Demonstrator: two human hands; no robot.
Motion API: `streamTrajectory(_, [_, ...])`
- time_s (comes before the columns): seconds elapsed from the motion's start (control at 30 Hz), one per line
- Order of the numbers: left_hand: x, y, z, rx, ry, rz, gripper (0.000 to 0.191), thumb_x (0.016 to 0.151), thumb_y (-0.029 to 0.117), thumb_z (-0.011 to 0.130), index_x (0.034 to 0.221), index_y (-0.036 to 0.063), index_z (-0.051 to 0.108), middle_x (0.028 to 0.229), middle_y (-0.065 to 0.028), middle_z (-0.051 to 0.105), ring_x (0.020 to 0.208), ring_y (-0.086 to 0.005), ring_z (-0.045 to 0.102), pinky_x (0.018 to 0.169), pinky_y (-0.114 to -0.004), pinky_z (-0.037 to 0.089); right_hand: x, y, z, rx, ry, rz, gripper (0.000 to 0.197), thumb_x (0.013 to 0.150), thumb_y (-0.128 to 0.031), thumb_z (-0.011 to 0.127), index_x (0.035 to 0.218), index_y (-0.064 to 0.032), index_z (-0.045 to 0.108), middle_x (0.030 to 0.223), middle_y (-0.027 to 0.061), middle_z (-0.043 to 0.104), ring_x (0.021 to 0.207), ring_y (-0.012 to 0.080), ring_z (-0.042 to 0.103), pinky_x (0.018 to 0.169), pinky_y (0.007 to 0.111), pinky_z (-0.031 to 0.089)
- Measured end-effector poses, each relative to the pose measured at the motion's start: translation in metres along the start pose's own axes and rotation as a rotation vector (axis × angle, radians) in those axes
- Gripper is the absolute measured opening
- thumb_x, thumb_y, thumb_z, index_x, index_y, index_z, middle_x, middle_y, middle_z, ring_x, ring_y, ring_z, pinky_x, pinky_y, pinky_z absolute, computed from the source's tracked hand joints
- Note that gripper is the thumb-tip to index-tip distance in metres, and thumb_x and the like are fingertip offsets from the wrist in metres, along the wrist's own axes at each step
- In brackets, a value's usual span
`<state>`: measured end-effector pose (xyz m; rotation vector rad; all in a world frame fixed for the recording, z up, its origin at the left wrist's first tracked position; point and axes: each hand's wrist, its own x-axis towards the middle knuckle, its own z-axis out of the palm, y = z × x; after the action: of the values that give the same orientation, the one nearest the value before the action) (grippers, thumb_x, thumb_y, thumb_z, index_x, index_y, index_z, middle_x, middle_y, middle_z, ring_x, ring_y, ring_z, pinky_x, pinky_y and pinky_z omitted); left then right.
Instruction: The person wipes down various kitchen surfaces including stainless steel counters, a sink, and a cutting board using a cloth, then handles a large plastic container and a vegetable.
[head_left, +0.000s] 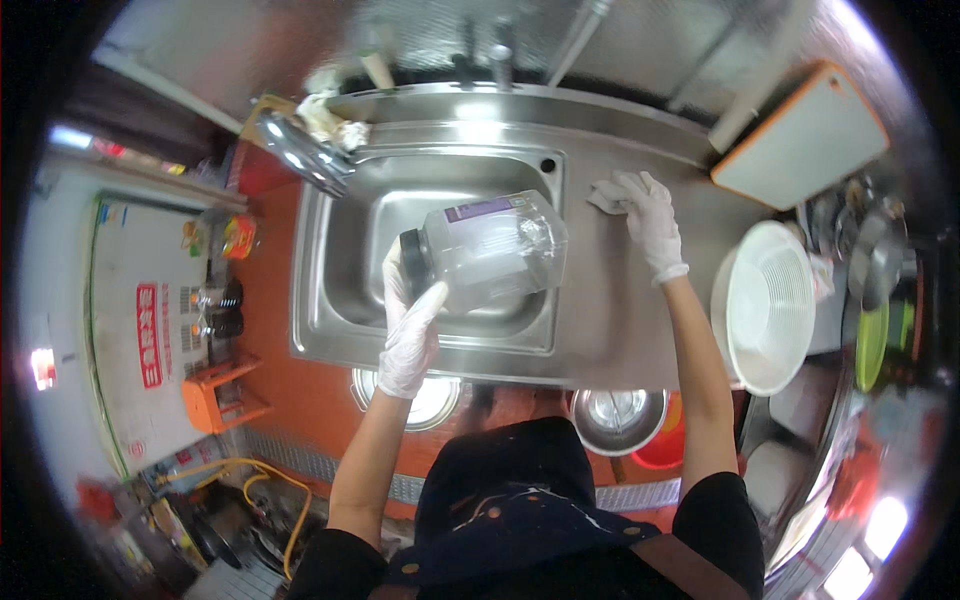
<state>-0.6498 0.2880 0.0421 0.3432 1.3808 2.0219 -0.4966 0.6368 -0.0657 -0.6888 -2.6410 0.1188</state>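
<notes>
My left hand (411, 322), in a white glove, grips a large clear plastic jar (495, 251) by its black lid (414, 264). The jar lies tilted on its side above the stainless steel sink basin (360, 217) and has a purple label. My right hand (654, 221), gloved too, holds a pale crumpled cloth (609, 193) over the steel counter (600, 300) to the right of the basin. A chrome faucet (300, 154) reaches over the basin's upper left corner.
A white plastic basin (772, 307) stands right of the counter, below a white cutting board (806, 139) with orange edges. On the floor are an orange stool (221, 397), a steel bowl (619, 420) and a red bucket (664, 442). A yellow hose (300, 517) lies lower left.
</notes>
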Motion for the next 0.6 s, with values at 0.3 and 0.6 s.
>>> streamTrajectory(0.3, [-0.120, -0.045, 0.035, 0.629, -0.346, 0.078, 0.099, 0.064, 0.011, 0.081, 0.144, -0.0037, 0.025, 0.128, -0.0120, 0.043, 0.121, -0.0218, 0.045, 0.107, -0.037, 0.035, -0.292, -0.135, -0.124, 0.260, 0.084, 0.467, 0.049, 0.081, 0.006, 0.061, 0.128, 0.0005, 0.052, 0.125, 0.0205, 0.056, 0.115, 0.0389, 0.054, 0.098, 0.042, 0.045])
streamTrajectory(0.6, [-0.214, -0.234, 0.073, 1.054, -0.771, 0.545, 0.107, 0.049, 0.017, 0.093, 0.137, -0.0028, 0.036, 0.128, -0.0208, 0.045, 0.116, -0.0350, 0.048, 0.097, -0.043, 0.042, -0.524, -0.115, -0.038, 0.332, 0.137, 0.673, 0.058, 0.075, 0.004, 0.065, 0.130, 0.0049, 0.049, 0.122, 0.0244, 0.056, 0.113, 0.0409, 0.055, 0.097, 0.043, 0.047])
